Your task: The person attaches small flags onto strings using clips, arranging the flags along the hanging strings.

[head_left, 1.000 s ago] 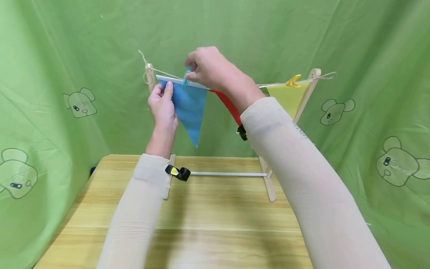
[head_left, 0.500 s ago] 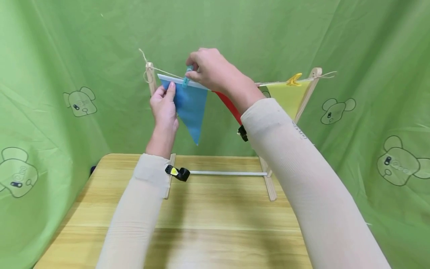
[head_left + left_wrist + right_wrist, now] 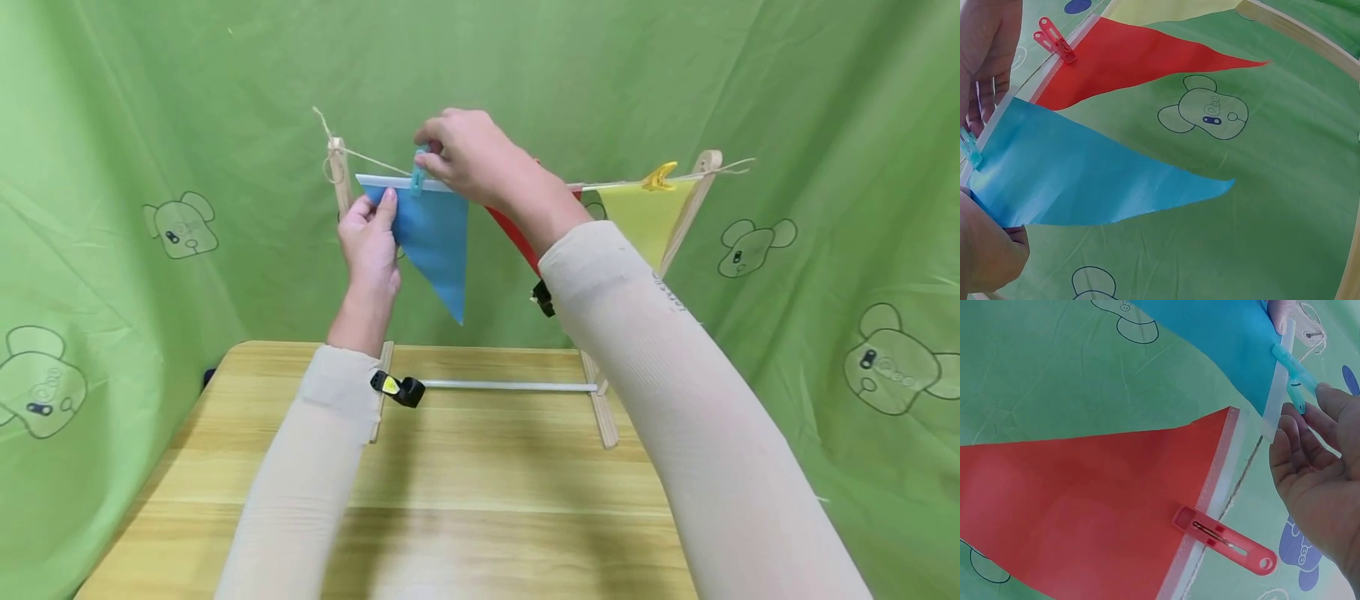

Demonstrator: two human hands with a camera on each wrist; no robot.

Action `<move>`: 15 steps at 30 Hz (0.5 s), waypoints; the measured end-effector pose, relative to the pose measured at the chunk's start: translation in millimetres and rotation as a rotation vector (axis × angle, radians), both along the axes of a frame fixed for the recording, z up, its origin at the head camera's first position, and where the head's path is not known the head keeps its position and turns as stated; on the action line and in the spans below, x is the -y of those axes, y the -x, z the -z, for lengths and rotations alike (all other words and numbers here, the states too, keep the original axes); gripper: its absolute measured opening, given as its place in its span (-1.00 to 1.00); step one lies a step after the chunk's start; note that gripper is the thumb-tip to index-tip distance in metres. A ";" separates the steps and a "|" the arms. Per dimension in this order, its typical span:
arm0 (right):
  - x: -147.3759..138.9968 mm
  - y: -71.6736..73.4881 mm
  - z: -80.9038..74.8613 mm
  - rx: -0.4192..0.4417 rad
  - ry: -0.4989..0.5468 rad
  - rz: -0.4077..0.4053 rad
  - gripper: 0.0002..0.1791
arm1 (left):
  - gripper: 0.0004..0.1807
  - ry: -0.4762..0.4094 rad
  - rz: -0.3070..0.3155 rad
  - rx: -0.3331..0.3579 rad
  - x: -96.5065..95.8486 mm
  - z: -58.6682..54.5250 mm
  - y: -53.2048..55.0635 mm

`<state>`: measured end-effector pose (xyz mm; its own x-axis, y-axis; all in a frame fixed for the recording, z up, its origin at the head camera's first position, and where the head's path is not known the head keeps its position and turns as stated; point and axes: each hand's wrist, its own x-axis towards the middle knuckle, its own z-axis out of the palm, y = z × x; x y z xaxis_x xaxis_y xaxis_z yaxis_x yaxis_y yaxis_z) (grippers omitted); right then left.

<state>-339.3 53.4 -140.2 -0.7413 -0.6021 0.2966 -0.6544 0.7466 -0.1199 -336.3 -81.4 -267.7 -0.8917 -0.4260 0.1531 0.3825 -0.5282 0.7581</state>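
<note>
Thumb and fingers of my left hand (image 3: 369, 246) pinch the blue triangular pennant (image 3: 435, 237) near the outer end of its white top band. My right hand (image 3: 476, 154) pinches a teal clothespin (image 3: 417, 177) between thumb and fingers. In the right wrist view, the handle ends of this clothespin (image 3: 1302, 369) lie by my right thumb and fingers, and its other end lies over the pennant's white band. A string (image 3: 371, 160) runs along the pennants' tops. Whether the clothespin also grips the string is hard to tell.
A red pennant (image 3: 1104, 500) hangs under a red clothespin (image 3: 1225, 540), and a yellow pennant (image 3: 647, 221) under a yellow clothespin (image 3: 660, 177). Wooden posts (image 3: 341, 179) carry the string, with a white rod (image 3: 510, 386) low between them. Below is a wooden table (image 3: 487, 467); green curtains surround it.
The blue pennant's lower tip has swung right and its top band has become more level. The teal clothespin stands more upright. My left hand has shifted slightly right.
</note>
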 end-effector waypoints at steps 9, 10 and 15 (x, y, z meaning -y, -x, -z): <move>-1.0 -1.4 -2.3 0.007 0.003 -0.008 -0.51 | -0.83 0.027 0.017 0.035 -0.4 -1.4 -3.3; -1.1 -1.8 -2.8 0.009 0.005 -0.009 -0.51 | -0.82 0.031 0.022 0.042 -0.4 -1.3 -3.7; -1.6 -3.9 -4.7 0.021 0.004 0.002 -0.50 | -0.78 0.055 0.037 0.070 0.1 -0.3 -5.8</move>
<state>-335.5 55.0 -135.6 -0.7483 -0.5998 0.2834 -0.6506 0.7471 -0.1364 -330.5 -81.5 -267.4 -0.9159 -0.3854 0.1124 0.3088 -0.4974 0.8107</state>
